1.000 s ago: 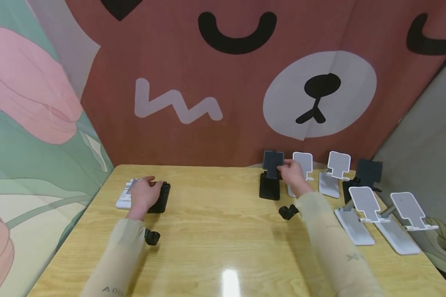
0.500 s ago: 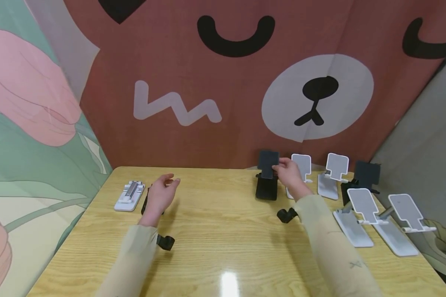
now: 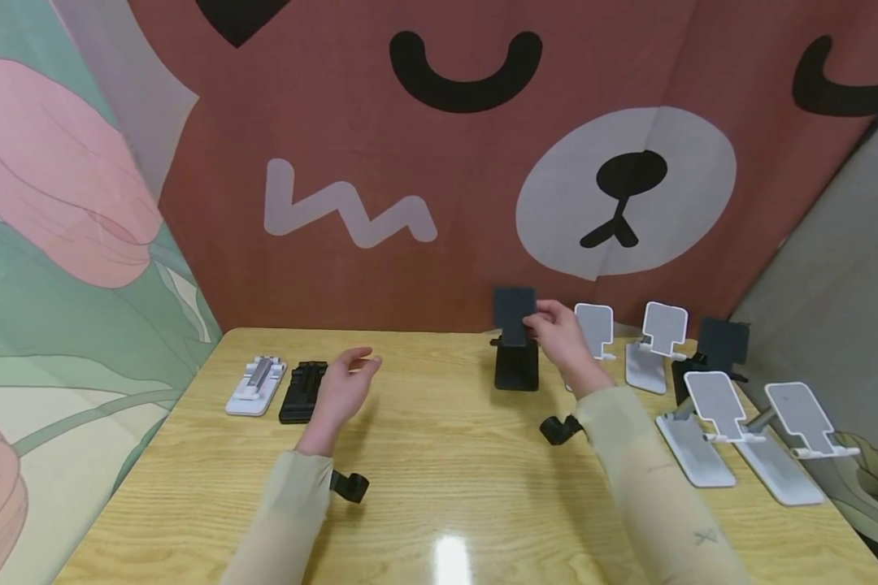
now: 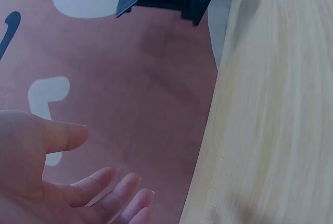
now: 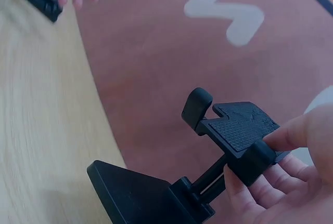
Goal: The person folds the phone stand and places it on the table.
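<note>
One unfolded black plastic phone stand [image 3: 514,313], its plate carried on a stem above a flat rectangular base [image 3: 516,370], hung from the right hand [image 3: 565,345], apparently just clear of the pale wood-grain table [image 3: 439,463]. The right fingers pinched the plate's side edge, thumb in front and others behind, probably because that edge gave a firm hold and left the base free below. The left hand [image 3: 342,396] held nothing, its fingers relaxed and a little apart beside a folded black plastic stand [image 3: 302,396]; a folded white plastic stand [image 3: 256,387] lay beyond that. Four unfolded stands with white rims and grey faces [image 3: 666,327] and another unfolded black stand [image 3: 724,343] stood at the right, perhaps kept away from the folded pair because they were opened. Compared with half a second earlier, the pinched stand had shifted leftward and slightly higher, while the left hand had moved right, uncovering more of the folded black one. The others had stayed put.
</note>
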